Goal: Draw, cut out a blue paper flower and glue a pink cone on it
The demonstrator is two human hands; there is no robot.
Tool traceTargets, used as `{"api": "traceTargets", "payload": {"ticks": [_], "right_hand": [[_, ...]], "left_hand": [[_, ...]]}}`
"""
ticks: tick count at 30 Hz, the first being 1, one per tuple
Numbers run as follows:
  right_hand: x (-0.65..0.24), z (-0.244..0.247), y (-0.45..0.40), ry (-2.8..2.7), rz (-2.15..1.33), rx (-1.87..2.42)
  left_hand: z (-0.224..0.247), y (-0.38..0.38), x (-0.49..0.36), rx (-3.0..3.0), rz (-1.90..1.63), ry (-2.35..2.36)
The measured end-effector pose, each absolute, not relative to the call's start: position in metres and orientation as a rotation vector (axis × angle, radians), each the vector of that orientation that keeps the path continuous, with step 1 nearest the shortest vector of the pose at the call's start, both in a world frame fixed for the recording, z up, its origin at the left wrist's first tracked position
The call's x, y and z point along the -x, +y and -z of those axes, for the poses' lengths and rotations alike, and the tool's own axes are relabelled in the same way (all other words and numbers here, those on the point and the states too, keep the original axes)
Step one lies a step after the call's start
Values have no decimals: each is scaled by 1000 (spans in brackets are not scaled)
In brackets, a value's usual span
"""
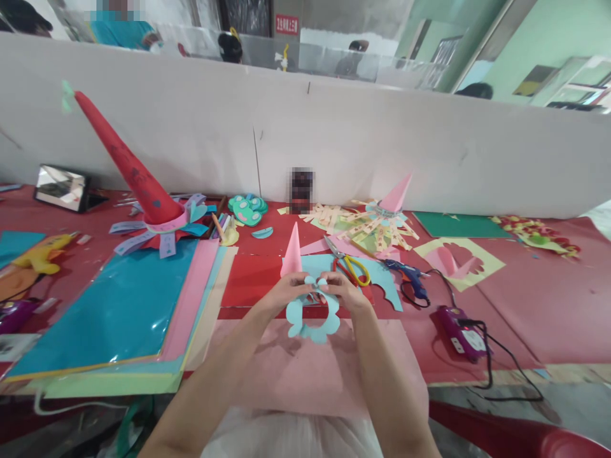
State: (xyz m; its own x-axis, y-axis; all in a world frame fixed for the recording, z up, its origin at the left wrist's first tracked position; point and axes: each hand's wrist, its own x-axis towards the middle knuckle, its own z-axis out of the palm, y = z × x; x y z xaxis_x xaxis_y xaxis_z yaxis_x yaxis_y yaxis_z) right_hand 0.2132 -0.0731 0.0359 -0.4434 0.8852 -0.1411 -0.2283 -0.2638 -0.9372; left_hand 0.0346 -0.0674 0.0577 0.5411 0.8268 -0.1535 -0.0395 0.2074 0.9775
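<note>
A light blue scalloped paper ring [293, 313] is held up over a pink sheet [305, 375]. My left hand [287, 289] pinches its upper left edge and my right hand [342, 290] pinches its upper right edge, with fingers closed on the paper. Just behind my left hand stands a small pink paper cone [294, 251]. Scissors with yellow and red handles [356, 267] lie beyond my right hand, on light blue cut paper [389, 289].
Left are a tall red cone [128, 162] and stacked coloured sheets [109, 305]. On the right lie a blue glue gun [413, 280] and a purple box [461, 334] with black cables. A white partition [191, 127] borders the back; people are beyond it.
</note>
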Motion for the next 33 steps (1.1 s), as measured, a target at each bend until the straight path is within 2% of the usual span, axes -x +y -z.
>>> {"api": "traceTargets", "payload": {"ticks": [9,17,26,33], "right_hand": [[-216,-37,-67,-897,-1470,794],[-215,-35,-61,-923,-1466,795],[-222,-30,-50,-820,-1349,738],[-225,-24,-46,-829,-1456,847]], "left_hand": [[-54,-66,-34,-1014,-828,770],[-50,-63,-34,-1027,-886,807],[-42,-60,-41,-1167,-772,889],[-45,-62,-37,-1205,-805,922]]}}
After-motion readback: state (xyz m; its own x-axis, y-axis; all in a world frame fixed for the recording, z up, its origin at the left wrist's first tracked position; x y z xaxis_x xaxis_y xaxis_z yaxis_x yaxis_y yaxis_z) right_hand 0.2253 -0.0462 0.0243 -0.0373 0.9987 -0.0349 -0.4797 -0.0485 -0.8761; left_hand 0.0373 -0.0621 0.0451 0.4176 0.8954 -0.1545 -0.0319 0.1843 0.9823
